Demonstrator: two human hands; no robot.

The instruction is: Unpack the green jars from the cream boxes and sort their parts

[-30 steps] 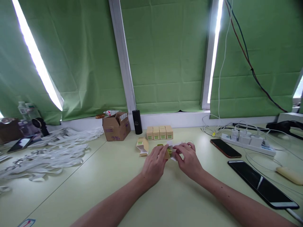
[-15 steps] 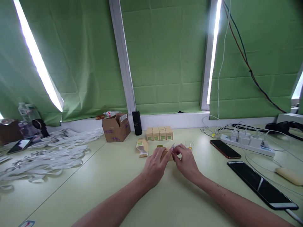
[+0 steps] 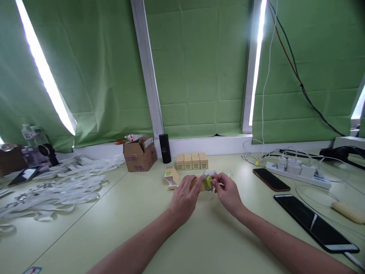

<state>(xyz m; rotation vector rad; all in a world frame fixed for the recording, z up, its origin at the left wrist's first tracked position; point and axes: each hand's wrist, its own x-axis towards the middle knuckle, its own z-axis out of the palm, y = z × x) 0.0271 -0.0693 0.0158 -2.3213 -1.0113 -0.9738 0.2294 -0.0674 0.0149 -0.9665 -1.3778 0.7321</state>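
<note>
My left hand (image 3: 184, 197) is closed around a small brown cardboard box (image 3: 201, 186), partly hidden behind its fingers. At the right end of that box, the fingertips of my right hand (image 3: 229, 194) pinch a small round olive-green object (image 3: 208, 182); its exact kind cannot be made out. Whitish flaps show behind it, and I cannot tell whether it is partly inside the box. Left of my left hand lies an opened brown box (image 3: 171, 178) with a green label. Behind my hands stands a row of several matching small boxes (image 3: 192, 161).
A larger carton (image 3: 140, 155) and a black cylinder (image 3: 164, 148) stand at the back. White straps (image 3: 71, 186) spread over the left side. On the right lie two phones (image 3: 270, 179), a power strip (image 3: 299, 175) with cables and a cream-coloured oval object (image 3: 348, 212).
The green object, earlier lying behind my left hand, is now between my hands at the box's end. My right hand has shifted slightly right and now pinches it.
</note>
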